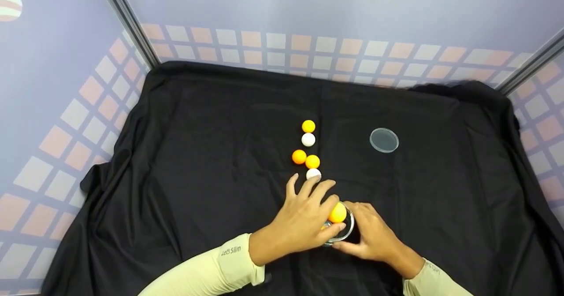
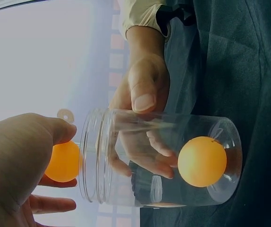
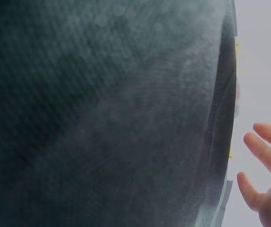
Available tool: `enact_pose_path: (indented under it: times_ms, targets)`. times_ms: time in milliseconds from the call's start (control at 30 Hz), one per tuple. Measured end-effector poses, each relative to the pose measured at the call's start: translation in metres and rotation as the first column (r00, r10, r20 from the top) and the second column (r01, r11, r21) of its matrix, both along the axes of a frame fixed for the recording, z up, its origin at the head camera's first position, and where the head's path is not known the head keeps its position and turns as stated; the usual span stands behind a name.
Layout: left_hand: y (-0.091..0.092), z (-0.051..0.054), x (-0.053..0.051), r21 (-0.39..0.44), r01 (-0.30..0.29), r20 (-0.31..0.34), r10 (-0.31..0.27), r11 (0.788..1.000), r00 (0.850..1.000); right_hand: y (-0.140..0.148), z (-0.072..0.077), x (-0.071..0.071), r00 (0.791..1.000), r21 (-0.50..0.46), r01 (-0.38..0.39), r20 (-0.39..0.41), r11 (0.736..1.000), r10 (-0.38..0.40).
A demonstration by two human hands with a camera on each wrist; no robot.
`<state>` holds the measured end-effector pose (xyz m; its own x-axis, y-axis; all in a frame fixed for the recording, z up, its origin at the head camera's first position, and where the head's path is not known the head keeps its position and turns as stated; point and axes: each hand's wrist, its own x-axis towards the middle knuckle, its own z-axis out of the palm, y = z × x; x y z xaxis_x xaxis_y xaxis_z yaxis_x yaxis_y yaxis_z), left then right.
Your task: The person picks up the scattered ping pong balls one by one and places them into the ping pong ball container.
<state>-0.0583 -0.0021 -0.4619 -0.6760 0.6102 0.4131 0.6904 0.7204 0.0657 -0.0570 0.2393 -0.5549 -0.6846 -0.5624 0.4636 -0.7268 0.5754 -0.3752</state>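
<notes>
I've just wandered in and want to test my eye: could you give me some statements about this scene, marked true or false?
1. The left hand pinches an orange ball at the mouth of the clear jar. True.
2. Nobody is holding the jar. False: the right hand grips it.
3. The jar has no ball inside. False: a second orange ball is in it.
4. Two white balls lie on the black cloth. True.
5. The jar is capped. False: its mouth is open, and a clear round lid lies apart on the cloth.

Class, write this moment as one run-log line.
left hand: pinches orange ball at jar mouth; right hand: grips jar; inside jar: another orange ball
</notes>
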Motion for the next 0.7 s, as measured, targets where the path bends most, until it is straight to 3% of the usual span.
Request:
enact_pose_path:
  times_ms: [700]
  targets:
    - [0.0019, -0.0026, 0.0031, -0.008, 0.017, -0.008, -0.017, 1.0, 1.0, -0.0009, 0.0008, 0.0001, 1.0, 0.005, 0.0, -0.008, 1.0, 0.0]
